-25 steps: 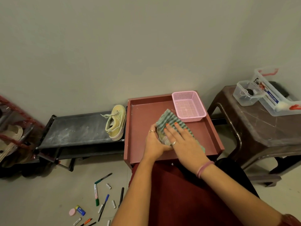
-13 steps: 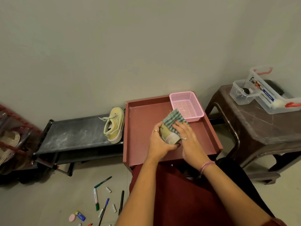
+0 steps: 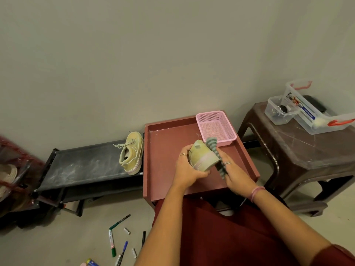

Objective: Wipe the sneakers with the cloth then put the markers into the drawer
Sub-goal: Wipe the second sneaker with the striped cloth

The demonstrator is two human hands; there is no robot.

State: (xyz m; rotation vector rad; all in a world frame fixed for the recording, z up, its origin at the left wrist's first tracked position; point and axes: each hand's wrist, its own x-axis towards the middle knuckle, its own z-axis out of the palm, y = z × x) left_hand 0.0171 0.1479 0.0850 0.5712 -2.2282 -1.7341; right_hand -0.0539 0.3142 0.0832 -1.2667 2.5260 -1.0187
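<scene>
My left hand [image 3: 185, 169] grips a yellow sneaker [image 3: 202, 157] above the red tray-topped table [image 3: 165, 156], its heel and pale sole turned toward me. My right hand [image 3: 233, 174] holds a green striped cloth [image 3: 216, 154] against the sneaker's right side. The second yellow sneaker [image 3: 131, 152] lies on the right end of a black low rack [image 3: 82, 166]. Several markers [image 3: 112, 242] and caps are scattered on the floor at the lower left. No drawer shows plainly below the table; my lap hides that area.
A pink mesh basket [image 3: 216, 127] sits in the tray's far right corner. A brown plastic stool [image 3: 307, 148] on the right carries clear storage boxes [image 3: 315, 114]. A shoe rack with sandals [image 3: 7, 175] stands at the far left. The wall runs close behind.
The sneaker has been lifted and turned so its heel and sole show. The cloth slid off the top to the sneaker's right side, bunched in my right hand.
</scene>
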